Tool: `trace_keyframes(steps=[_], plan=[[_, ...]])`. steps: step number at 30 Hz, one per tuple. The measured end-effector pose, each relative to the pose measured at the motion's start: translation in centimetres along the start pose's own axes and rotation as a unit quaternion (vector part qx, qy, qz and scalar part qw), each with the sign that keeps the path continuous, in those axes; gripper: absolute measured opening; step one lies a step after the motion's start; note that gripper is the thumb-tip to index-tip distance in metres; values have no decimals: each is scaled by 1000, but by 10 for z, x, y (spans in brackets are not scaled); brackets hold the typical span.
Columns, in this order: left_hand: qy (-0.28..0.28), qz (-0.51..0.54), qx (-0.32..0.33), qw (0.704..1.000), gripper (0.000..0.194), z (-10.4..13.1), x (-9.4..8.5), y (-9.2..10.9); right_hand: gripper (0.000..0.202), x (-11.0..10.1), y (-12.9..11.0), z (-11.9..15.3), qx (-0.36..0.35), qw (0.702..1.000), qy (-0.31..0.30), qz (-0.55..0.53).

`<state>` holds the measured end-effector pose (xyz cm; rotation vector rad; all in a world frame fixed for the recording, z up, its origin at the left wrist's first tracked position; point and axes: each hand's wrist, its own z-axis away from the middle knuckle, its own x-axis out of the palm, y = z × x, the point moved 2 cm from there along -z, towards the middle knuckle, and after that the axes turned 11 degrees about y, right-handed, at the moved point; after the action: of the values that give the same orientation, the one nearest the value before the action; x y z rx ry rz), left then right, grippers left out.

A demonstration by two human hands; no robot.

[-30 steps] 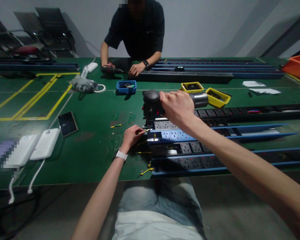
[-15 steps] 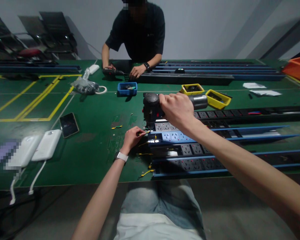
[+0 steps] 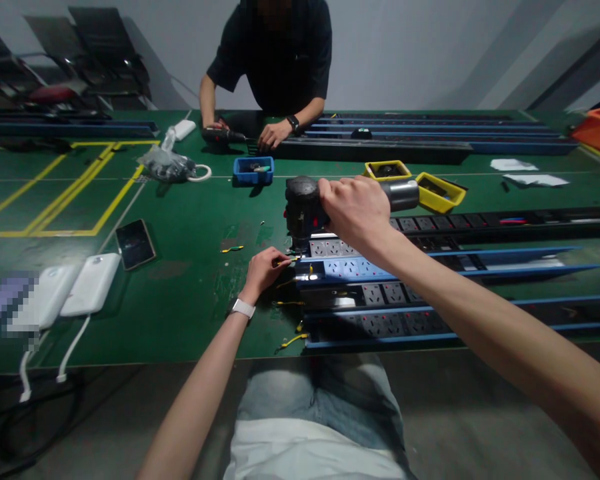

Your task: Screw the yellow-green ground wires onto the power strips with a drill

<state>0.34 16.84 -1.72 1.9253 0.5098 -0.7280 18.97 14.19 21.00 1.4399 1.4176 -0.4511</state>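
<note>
My right hand (image 3: pixel 357 207) is wrapped round the grip of a black cordless drill (image 3: pixel 303 200), its nose pointing down at the left end of a blue-edged power strip (image 3: pixel 350 268). The bit's tip is too small to make out. Close by the same end, my left hand (image 3: pixel 266 272) pinches a short yellow-green wire (image 3: pixel 295 259), mostly hidden by the fingertips. More strips with black sockets (image 3: pixel 393 325) lie side by side under my right forearm. Yellow-green wires (image 3: pixel 293 303) stick out from their left ends, and a loose wire (image 3: pixel 233 249) lies on the table.
Across the green table (image 3: pixel 195 213), a co-worker (image 3: pixel 280 60) holds another drill (image 3: pixel 223 135) at a long dark rail (image 3: pixel 370 150). A blue bin (image 3: pixel 253 171), yellow bins (image 3: pixel 440 193), a phone (image 3: pixel 136 244), white power banks (image 3: pixel 91 285) and a plastic bag (image 3: pixel 165 165) stand about.
The view has shifted slightly, so the table sits a little higher in it. Both my hands keep their places at the strip's end, the drill still in my right hand.
</note>
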Motion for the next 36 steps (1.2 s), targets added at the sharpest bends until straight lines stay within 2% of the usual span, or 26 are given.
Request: trace_keyframes(steps=[13, 36], plan=[[4, 4, 1, 1000, 24, 0, 0, -1, 23, 0, 0, 0, 3, 1000, -8, -10], [2, 8, -1, 1000, 27, 0, 2, -3, 24, 5, 0, 3, -3, 1000, 24, -7]])
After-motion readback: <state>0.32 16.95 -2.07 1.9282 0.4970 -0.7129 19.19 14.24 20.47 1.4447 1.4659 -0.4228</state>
